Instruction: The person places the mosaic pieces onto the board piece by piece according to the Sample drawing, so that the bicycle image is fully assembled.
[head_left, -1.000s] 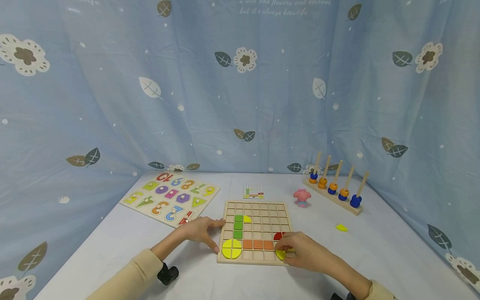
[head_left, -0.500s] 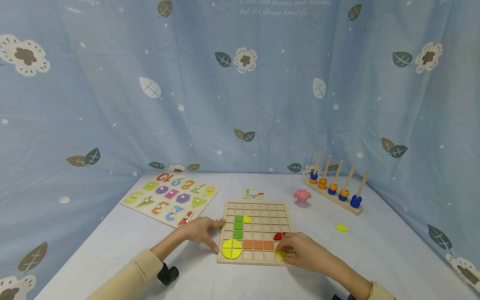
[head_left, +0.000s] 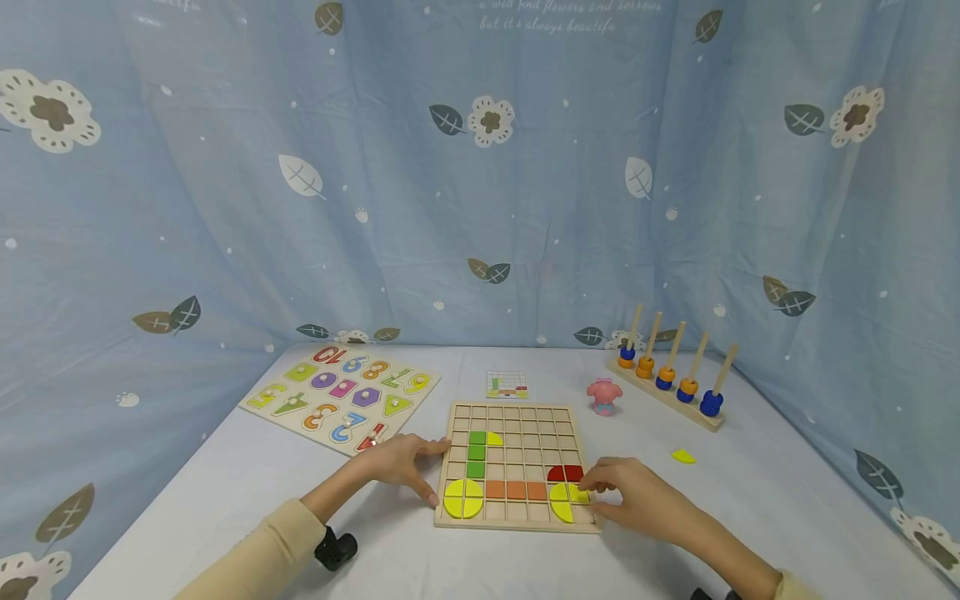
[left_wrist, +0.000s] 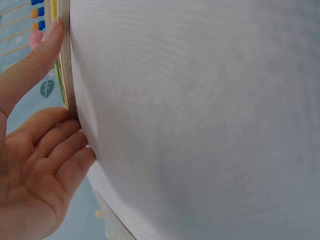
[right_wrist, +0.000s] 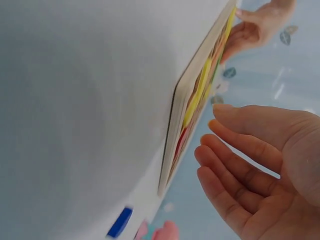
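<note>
A wooden grid board [head_left: 517, 526] lies flat in the head view. My left hand [head_left: 401, 463] rests against its left edge, thumb and fingers spread; the left wrist view shows the fingertips [left_wrist: 52, 32] on the rim. Just off the lower right corner hovers my right hand [head_left: 637, 498], fingers loosely bent, nothing between them in the right wrist view. Near it, yellow quarter-circle pieces [head_left: 561, 493] form three quarters of a circle, below red pieces [head_left: 564, 473]. A full yellow circle [head_left: 463, 498], orange squares [head_left: 516, 490] and green squares [head_left: 477, 453] occupy other cells.
A loose yellow quarter piece [head_left: 683, 456] lies on the table to the right. Behind the board are a pattern card [head_left: 507, 383] and a pink figurine [head_left: 603, 395]. A number puzzle [head_left: 341, 400] stands left, a peg stacker [head_left: 667, 390] back right.
My right hand has let go of a yellow quarter piece in the lower right cells and drawn back to the right, uncovering the red and yellow pieces. The left hand has not moved.
</note>
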